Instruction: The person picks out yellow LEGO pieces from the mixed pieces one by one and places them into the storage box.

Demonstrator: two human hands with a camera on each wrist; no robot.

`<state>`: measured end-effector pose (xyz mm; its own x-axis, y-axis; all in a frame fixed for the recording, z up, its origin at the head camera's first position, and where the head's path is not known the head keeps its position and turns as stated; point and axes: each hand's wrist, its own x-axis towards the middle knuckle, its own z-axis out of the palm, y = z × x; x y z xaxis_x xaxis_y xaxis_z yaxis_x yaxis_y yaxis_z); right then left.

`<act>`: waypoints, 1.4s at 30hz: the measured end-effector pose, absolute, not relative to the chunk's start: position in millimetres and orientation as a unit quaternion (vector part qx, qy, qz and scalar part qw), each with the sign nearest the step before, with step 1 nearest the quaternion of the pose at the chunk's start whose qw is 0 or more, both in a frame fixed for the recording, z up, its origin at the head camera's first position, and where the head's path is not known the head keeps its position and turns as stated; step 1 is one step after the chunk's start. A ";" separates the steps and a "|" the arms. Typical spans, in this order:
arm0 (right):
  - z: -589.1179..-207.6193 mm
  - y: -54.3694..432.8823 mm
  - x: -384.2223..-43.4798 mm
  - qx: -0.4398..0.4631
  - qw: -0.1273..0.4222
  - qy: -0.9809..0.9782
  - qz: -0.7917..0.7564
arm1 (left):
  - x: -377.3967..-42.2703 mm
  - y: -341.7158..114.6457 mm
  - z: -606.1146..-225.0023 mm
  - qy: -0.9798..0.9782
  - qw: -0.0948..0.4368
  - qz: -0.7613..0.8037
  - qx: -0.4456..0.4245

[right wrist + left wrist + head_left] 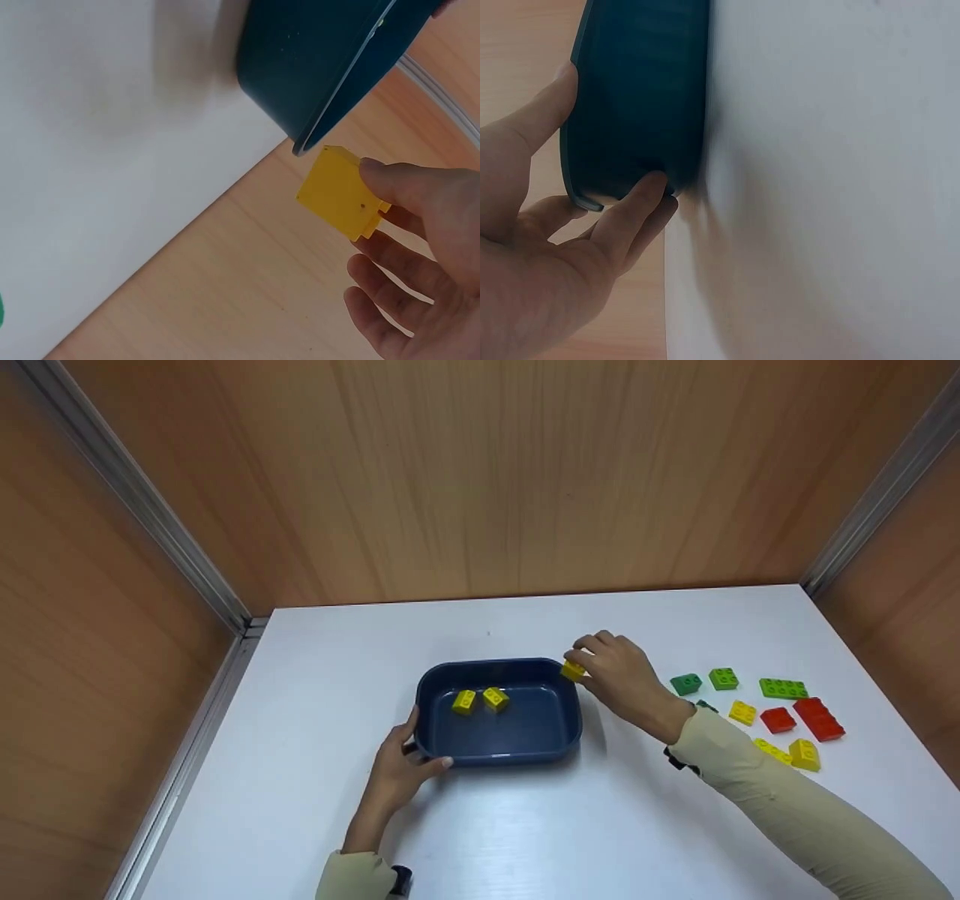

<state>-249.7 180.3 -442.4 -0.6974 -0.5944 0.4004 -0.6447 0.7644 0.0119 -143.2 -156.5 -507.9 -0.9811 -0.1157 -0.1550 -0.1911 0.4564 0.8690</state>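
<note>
A dark blue rectangular dish (525,735) stands on the white table with two yellow toy bricks (495,699) inside it. My left hand (396,769) holds the dish by its left end, thumb at the front rim and fingers around the end, as the left wrist view also shows. Between the thumb and fingers of my right hand (619,675) is a yellow toy brick (337,191), pinched at the dish's back right corner. In the right wrist view this brick appears just outside the rim of the dish.
Right of the dish lie loose toy bricks: green bricks (783,688), red bricks (819,720) and yellow bricks (805,754). My right forearm passes close to them. Wooden panels (480,480) stand behind the white table (337,660) and at both sides.
</note>
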 end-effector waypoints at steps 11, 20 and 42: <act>-446.2 159.1 -248.1 0.342 0.151 -0.927 0.036 | -144.7 -156.5 -510.3 0.850 0.039 0.515 -0.101; -448.0 145.1 -250.8 0.355 0.131 -0.925 0.024 | -143.6 -156.7 -509.4 0.844 0.040 0.527 -0.094; -446.9 108.5 -265.7 0.370 0.040 -0.928 0.019 | -141.4 -157.8 -509.2 0.850 0.030 0.520 -0.081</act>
<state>-265.7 108.5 -446.9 -0.7236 -0.6846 0.0878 -0.6876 0.7260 -0.0066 -141.4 -157.8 -509.2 -0.9851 -0.1057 -0.1357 -0.1690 0.4468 0.8785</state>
